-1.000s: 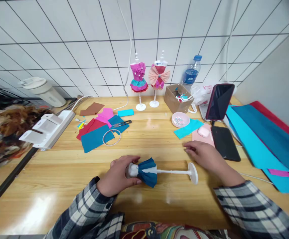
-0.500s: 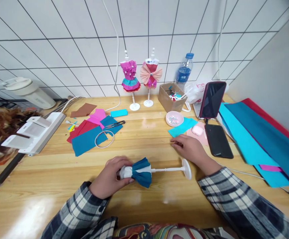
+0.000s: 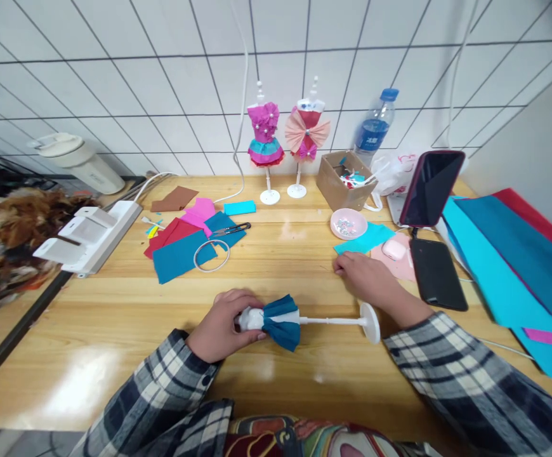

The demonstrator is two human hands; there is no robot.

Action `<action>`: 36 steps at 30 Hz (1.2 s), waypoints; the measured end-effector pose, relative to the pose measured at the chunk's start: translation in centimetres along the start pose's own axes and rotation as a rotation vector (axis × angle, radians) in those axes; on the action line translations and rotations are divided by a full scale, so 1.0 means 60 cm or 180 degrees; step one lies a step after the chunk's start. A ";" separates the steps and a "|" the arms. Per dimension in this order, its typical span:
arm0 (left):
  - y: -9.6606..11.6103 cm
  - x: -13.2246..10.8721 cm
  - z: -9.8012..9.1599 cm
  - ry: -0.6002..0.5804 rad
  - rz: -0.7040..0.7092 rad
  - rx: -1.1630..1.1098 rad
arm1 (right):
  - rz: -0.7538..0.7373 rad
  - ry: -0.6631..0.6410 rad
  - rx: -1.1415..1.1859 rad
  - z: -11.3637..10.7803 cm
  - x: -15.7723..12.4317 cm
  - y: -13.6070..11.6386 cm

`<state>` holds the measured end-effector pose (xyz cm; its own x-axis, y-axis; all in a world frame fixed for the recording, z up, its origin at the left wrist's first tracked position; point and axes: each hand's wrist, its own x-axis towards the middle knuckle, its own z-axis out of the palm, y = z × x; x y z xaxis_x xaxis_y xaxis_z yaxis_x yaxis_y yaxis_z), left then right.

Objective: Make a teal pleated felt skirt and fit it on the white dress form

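Note:
My left hand (image 3: 228, 325) is wrapped round the upper end of a small white mannequin stand (image 3: 370, 322), which lies sideways above the tabletop or on it; I cannot tell which. A dark teal crepe-paper skirt (image 3: 283, 322) flares round its body, with a white strip showing between the folds. The round base points right, below my right forearm. My right hand (image 3: 362, 274) rests on the table with curled, closed fingers, just in front of a light-blue paper piece (image 3: 368, 240). Whatever its fingertips hold, if anything, is too small to make out.
Two dressed mannequins (image 3: 265, 136) stand by the tiled wall. Beside them are a cardboard box (image 3: 345, 184) and a bottle (image 3: 375, 124). A pink dish (image 3: 349, 224) holds small beads. Snips (image 3: 232, 229), a ring (image 3: 212, 255) and paper scraps lie left; phones (image 3: 438, 273) and paper sheets right.
The view has swung left, so everything sits further right in the picture. My right fingers have curled in more. My left hand keeps its hold on the mannequin stand.

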<state>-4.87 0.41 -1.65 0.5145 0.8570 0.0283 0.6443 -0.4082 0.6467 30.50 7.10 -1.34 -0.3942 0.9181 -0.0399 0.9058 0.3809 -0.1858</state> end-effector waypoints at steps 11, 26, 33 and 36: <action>0.027 -0.004 0.022 0.0166 -0.0273 0.0038 | -0.1074 0.1412 0.1385 -0.027 -0.071 -0.225; 0.037 -0.005 0.017 0.0019 -0.0392 -0.0101 | -0.0966 0.1457 0.0842 0.040 -0.059 -0.237; 0.038 -0.003 0.017 -0.0050 -0.0399 -0.0091 | -0.1249 0.1384 0.0457 0.036 -0.054 -0.230; 0.040 -0.012 0.021 0.0232 -0.0520 -0.0164 | -0.1109 0.1378 0.0632 0.041 -0.053 -0.227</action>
<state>-3.00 -1.59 -1.09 0.3619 0.9319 -0.0265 0.6853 -0.2466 0.6853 19.03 -1.27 -1.08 -0.5263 0.7195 0.4532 0.6713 0.6787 -0.2979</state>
